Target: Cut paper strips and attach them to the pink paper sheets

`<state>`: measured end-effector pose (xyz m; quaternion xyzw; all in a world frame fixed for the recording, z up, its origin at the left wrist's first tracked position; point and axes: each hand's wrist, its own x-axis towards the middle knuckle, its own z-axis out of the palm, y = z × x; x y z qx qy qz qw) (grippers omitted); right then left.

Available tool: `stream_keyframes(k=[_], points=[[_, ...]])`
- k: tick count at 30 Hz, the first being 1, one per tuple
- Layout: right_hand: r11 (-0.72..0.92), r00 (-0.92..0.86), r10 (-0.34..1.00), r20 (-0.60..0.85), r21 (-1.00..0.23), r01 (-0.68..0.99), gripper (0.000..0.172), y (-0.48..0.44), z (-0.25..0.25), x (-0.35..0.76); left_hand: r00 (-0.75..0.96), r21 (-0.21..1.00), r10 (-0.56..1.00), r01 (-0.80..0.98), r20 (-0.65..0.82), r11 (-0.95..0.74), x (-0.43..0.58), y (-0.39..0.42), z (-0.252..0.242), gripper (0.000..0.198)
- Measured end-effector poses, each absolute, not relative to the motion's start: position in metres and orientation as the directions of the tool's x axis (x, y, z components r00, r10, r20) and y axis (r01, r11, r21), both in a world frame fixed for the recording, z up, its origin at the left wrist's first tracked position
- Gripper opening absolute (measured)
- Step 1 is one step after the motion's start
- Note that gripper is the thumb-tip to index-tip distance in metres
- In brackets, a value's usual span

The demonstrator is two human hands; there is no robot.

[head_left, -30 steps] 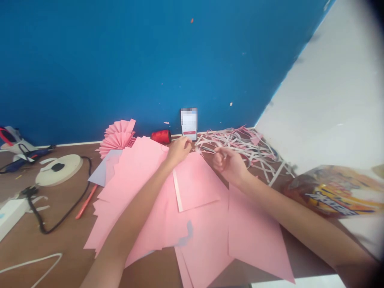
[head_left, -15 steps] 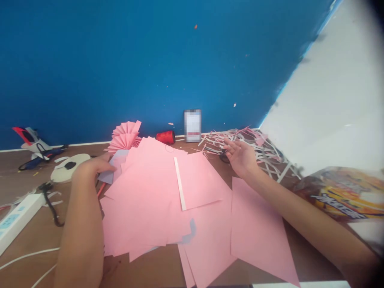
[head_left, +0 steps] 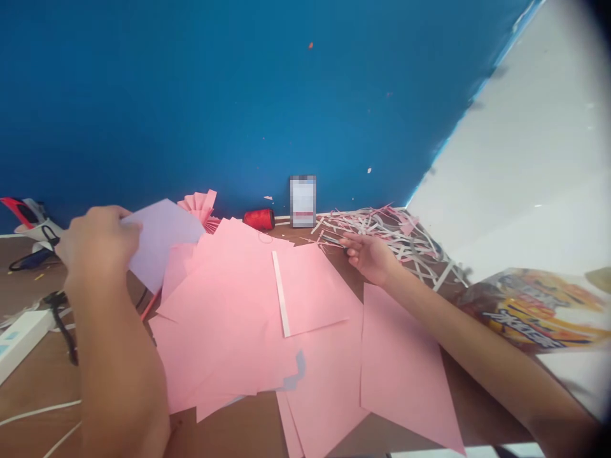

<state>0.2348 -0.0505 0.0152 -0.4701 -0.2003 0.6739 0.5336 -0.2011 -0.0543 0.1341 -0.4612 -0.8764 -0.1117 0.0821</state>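
Note:
My left hand (head_left: 98,242) is closed on the corner of a pale lilac paper sheet (head_left: 160,242) and holds it lifted above the left side of a spread of pink paper sheets (head_left: 238,305). My right hand (head_left: 370,257) rests at the far right of the pink sheets, fingers curled loosely beside a pair of scissors (head_left: 334,240) at the edge of a heap of paper strips (head_left: 396,232). Whether it grips the scissors I cannot tell. A thin pale strip (head_left: 280,292) lies across the pink sheets.
A folded pink paper fan (head_left: 200,205), a red thread spool (head_left: 258,218) and a small card (head_left: 302,201) stand by the blue wall. A glue gun (head_left: 26,219), black cable and white power strip (head_left: 19,334) lie left. A colourful packet (head_left: 529,308) lies right.
My left hand moved from the middle of the sheets to the far left, took the lilac sheet and lifted it. My right hand opened, then curled again near the scissors.

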Motion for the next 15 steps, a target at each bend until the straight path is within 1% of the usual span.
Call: stream_keyframes(k=[1,3,5,7,9,10,12,13,15], points=[[-0.383,-0.047,0.907,-0.418,-0.775,-0.503,0.014,-0.047,0.012,0.237,-0.562,0.116,0.761,0.822,0.325,0.558,-0.183,-0.060,0.142,0.040],[-0.424,-0.127,0.901,-0.414,-0.785,-0.451,0.015,-0.043,0.005,0.241,-0.443,0.141,0.740,0.889,0.506,0.435,-0.147,-0.068,0.154,0.036],[-0.434,-0.176,0.901,-0.397,-0.805,-0.405,0.017,-0.042,0.000,0.241,-0.360,0.238,0.725,0.933,0.587,0.271,-0.115,-0.070,0.157,0.030],[-0.424,-0.204,0.905,-0.373,-0.831,-0.360,0.021,-0.044,-0.004,0.238,-0.268,0.361,0.755,0.932,0.599,0.045,-0.089,-0.065,0.153,0.028],[-0.396,-0.159,0.918,-0.363,-0.855,-0.336,0.030,-0.046,-0.005,0.234,-0.159,0.490,0.814,0.855,0.559,-0.169,-0.066,-0.055,0.144,0.029],[-0.369,-0.096,0.929,-0.358,-0.866,-0.338,0.035,-0.047,-0.006,0.232,-0.107,0.551,0.847,0.800,0.521,-0.237,-0.057,-0.049,0.137,0.028],[-0.281,0.069,0.943,-0.326,-0.889,-0.361,0.043,-0.048,-0.007,0.229,-0.016,0.631,0.908,0.725,0.418,-0.277,-0.041,-0.036,0.124,0.028],[-0.234,0.132,0.945,-0.300,-0.898,-0.373,0.043,-0.047,-0.008,0.229,0.016,0.654,0.926,0.704,0.376,-0.278,-0.035,-0.029,0.117,0.028],[-0.172,0.160,0.954,-0.253,-0.900,-0.400,0.035,-0.045,-0.010,0.229,0.091,0.673,0.954,0.689,0.286,-0.268,-0.027,-0.017,0.105,0.027]])
